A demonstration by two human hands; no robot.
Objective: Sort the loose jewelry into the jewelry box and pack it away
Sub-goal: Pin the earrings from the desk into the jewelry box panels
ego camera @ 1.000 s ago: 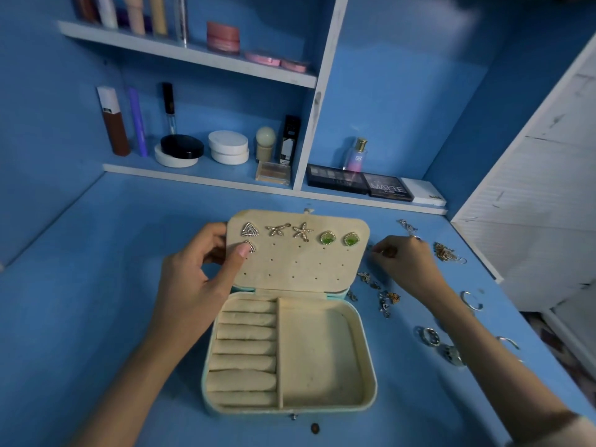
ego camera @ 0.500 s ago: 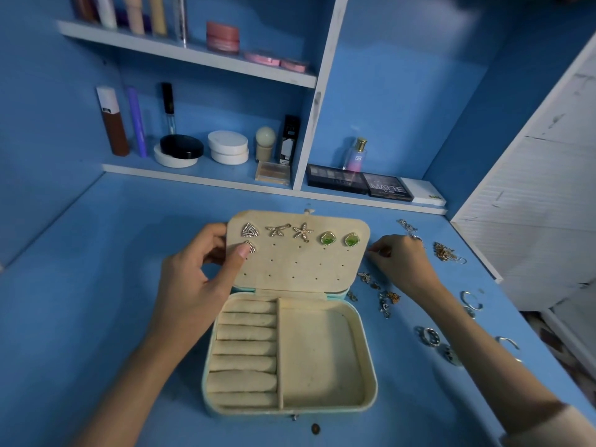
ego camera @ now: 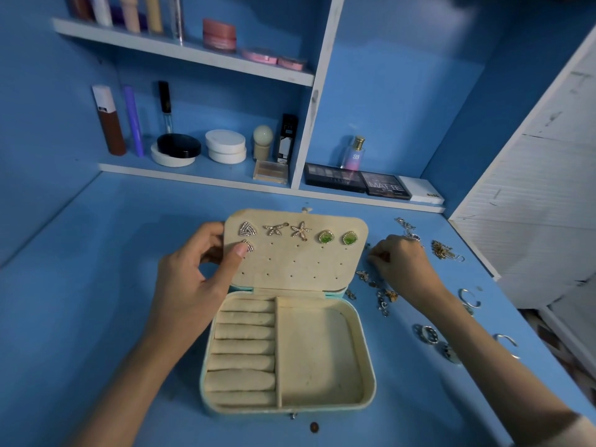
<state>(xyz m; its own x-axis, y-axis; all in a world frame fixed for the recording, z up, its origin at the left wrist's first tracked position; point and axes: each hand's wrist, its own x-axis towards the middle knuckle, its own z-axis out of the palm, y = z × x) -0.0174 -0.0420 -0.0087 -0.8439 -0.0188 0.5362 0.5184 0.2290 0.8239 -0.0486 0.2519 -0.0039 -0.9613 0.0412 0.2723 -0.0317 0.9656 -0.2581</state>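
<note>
Cream jewelry box (ego camera: 368, 375) open, left hand (ego camera: 190, 285) pinching lid (ego camera: 300, 267), right hand (ego camera: 403, 266) beside lid

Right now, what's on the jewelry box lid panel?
Top row: triangle earring, two starfish earrings, two green earrings. Below, a second triangle earring, partly covered by the left hand's thumb.

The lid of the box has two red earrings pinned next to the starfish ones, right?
Not quite. The pair of earrings pinned next to the starfish earrings in the lid is green, not red. The head view shows it.
</note>
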